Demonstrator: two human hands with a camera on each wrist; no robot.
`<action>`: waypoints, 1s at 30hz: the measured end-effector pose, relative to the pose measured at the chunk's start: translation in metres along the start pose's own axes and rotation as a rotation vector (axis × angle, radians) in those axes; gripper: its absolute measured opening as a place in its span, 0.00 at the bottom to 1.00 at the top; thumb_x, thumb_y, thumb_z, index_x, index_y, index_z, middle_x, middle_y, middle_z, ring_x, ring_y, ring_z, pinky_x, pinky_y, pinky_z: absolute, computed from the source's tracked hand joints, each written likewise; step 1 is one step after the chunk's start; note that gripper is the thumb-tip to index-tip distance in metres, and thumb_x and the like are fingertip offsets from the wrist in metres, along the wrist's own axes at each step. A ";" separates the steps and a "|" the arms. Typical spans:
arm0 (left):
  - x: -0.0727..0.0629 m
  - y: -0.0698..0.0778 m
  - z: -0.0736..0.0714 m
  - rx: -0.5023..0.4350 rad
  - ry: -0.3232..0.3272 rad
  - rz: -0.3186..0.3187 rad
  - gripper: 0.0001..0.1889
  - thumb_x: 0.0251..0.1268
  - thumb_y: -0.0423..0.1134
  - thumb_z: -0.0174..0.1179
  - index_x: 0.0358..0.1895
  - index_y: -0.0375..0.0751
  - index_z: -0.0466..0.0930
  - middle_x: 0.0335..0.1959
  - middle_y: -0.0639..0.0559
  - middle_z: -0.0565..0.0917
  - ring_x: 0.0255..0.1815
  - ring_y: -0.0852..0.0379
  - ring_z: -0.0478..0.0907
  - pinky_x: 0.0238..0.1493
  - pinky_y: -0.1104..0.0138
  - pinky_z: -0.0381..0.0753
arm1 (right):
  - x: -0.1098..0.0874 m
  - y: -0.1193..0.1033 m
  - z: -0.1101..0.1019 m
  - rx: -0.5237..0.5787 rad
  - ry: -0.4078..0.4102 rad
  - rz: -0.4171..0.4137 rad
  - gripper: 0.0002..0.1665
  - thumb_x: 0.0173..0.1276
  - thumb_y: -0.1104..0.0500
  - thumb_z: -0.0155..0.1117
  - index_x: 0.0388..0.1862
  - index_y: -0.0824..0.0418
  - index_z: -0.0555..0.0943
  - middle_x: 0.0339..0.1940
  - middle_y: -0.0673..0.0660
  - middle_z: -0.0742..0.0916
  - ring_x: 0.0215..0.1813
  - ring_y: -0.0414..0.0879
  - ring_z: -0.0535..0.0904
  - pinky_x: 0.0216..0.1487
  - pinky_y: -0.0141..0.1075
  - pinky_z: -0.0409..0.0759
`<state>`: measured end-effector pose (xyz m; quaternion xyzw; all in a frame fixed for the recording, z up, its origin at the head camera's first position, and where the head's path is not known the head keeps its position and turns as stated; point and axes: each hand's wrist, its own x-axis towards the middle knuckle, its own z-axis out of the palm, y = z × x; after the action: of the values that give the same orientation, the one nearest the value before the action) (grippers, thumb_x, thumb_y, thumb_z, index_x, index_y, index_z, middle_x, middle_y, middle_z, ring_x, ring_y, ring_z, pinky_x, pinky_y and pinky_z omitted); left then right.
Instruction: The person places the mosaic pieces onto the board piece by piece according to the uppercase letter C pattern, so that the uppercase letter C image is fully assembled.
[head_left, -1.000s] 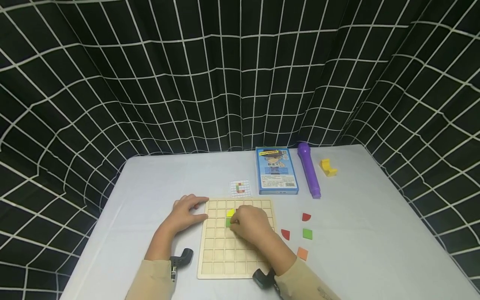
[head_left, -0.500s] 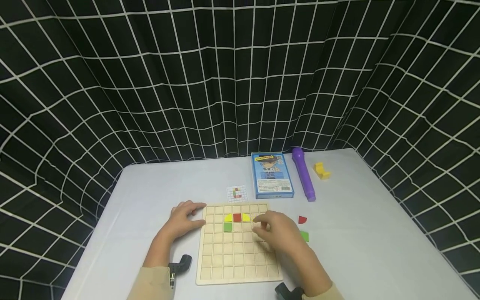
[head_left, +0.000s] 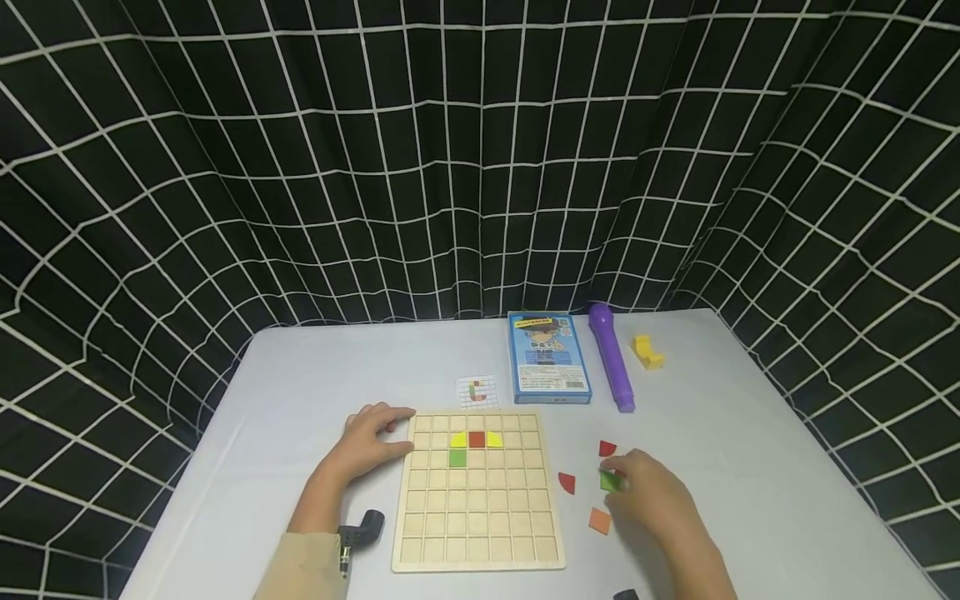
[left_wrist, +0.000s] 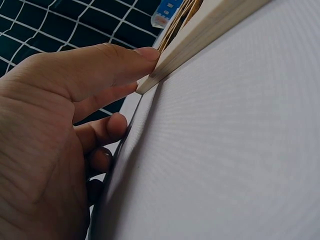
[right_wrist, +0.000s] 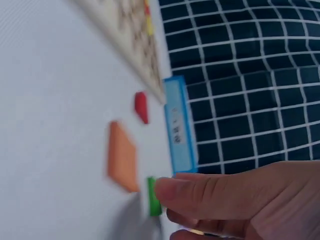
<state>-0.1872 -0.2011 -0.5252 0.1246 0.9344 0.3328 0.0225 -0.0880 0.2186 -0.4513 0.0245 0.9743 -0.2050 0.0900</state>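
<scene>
My left hand [head_left: 365, 446] rests at the left side of the wooden grid board [head_left: 477, 533], thumb and forefinger touching its edge; the left wrist view shows the thumb tip [left_wrist: 148, 53] at the rim. On the board lie two yellow quarter-round tiles, a red square tile [head_left: 476, 439] between them, and a green square tile [head_left: 457, 457] below the left yellow one. Right of the board, my right hand [head_left: 648, 492] is over another green square tile [right_wrist: 153, 196], thumb and forefinger apart around it. Its fingers partly cover that tile.
Near my right hand lie two red quarter-round tiles [head_left: 567, 483] and an orange square tile [head_left: 599, 521]. Behind the board are a small pattern card [head_left: 477, 392], a blue box [head_left: 550, 358], a purple microphone-shaped stick [head_left: 612, 358] and a yellow holder [head_left: 647, 352].
My right hand has moved from the board's grid out to the right, to the loose green tile. The right yellow tile, covered earlier, now shows. My left hand stays at the board's edge.
</scene>
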 end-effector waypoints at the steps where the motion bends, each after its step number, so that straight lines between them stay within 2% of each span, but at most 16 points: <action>1: -0.001 -0.001 0.001 -0.001 -0.002 0.001 0.29 0.55 0.50 0.76 0.62 0.54 0.84 0.33 0.63 0.75 0.42 0.58 0.68 0.52 0.56 0.61 | 0.000 0.002 0.003 0.002 -0.008 0.023 0.19 0.56 0.65 0.77 0.48 0.59 0.89 0.42 0.55 0.87 0.49 0.58 0.83 0.53 0.59 0.78; 5: -0.005 -0.005 0.004 -0.007 -0.018 0.002 0.28 0.55 0.50 0.76 0.62 0.54 0.84 0.33 0.64 0.74 0.42 0.58 0.67 0.52 0.56 0.60 | -0.001 0.008 0.017 0.011 -0.019 0.097 0.13 0.60 0.66 0.75 0.45 0.58 0.89 0.38 0.52 0.86 0.45 0.54 0.83 0.52 0.58 0.79; 7: -0.005 -0.006 0.004 -0.010 -0.017 0.008 0.28 0.55 0.50 0.75 0.62 0.54 0.84 0.33 0.64 0.73 0.42 0.58 0.67 0.52 0.56 0.60 | -0.002 0.009 0.021 0.019 0.001 0.120 0.13 0.62 0.66 0.73 0.46 0.60 0.88 0.35 0.51 0.85 0.41 0.51 0.81 0.50 0.57 0.79; 12: -0.002 -0.004 0.001 -0.013 0.006 0.022 0.28 0.55 0.50 0.75 0.62 0.54 0.84 0.33 0.63 0.74 0.41 0.58 0.67 0.52 0.56 0.60 | -0.001 0.010 0.020 0.026 0.054 0.123 0.16 0.61 0.64 0.74 0.49 0.65 0.87 0.35 0.54 0.85 0.38 0.52 0.78 0.51 0.58 0.78; 17: 0.001 -0.001 -0.002 -0.007 0.008 0.023 0.28 0.56 0.50 0.75 0.62 0.53 0.83 0.33 0.62 0.73 0.42 0.58 0.67 0.52 0.56 0.60 | 0.005 0.010 0.015 0.023 0.070 0.124 0.19 0.60 0.60 0.77 0.49 0.64 0.87 0.37 0.55 0.85 0.40 0.52 0.78 0.51 0.58 0.78; 20: 0.001 0.001 -0.004 -0.012 0.008 0.021 0.28 0.56 0.50 0.75 0.62 0.53 0.83 0.33 0.61 0.73 0.42 0.57 0.67 0.52 0.55 0.60 | 0.005 0.007 0.012 0.062 0.094 0.092 0.21 0.59 0.58 0.77 0.49 0.65 0.86 0.39 0.55 0.85 0.39 0.51 0.79 0.47 0.54 0.80; 23: 0.001 0.002 -0.004 -0.015 0.001 0.016 0.29 0.55 0.50 0.75 0.62 0.52 0.83 0.34 0.61 0.73 0.42 0.57 0.67 0.53 0.55 0.61 | 0.002 0.000 0.008 0.150 0.127 0.034 0.22 0.58 0.57 0.76 0.50 0.65 0.86 0.41 0.54 0.87 0.37 0.48 0.79 0.42 0.47 0.80; 27: 0.003 0.000 -0.003 0.004 -0.009 0.011 0.29 0.56 0.51 0.75 0.63 0.53 0.83 0.33 0.61 0.73 0.42 0.57 0.67 0.52 0.56 0.61 | 0.000 -0.016 0.002 0.248 0.177 -0.064 0.20 0.58 0.59 0.75 0.50 0.62 0.87 0.43 0.53 0.87 0.34 0.44 0.75 0.35 0.39 0.75; 30: 0.004 -0.001 -0.002 0.013 -0.013 0.011 0.29 0.56 0.52 0.75 0.63 0.54 0.83 0.33 0.61 0.72 0.41 0.57 0.67 0.51 0.56 0.61 | 0.000 -0.030 -0.001 0.298 0.210 -0.125 0.18 0.58 0.61 0.75 0.49 0.61 0.87 0.40 0.53 0.85 0.31 0.44 0.73 0.32 0.35 0.73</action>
<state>-0.1917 -0.2019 -0.5240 0.1318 0.9358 0.3258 0.0258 -0.0912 0.1913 -0.4381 -0.0016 0.9368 -0.3485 -0.0298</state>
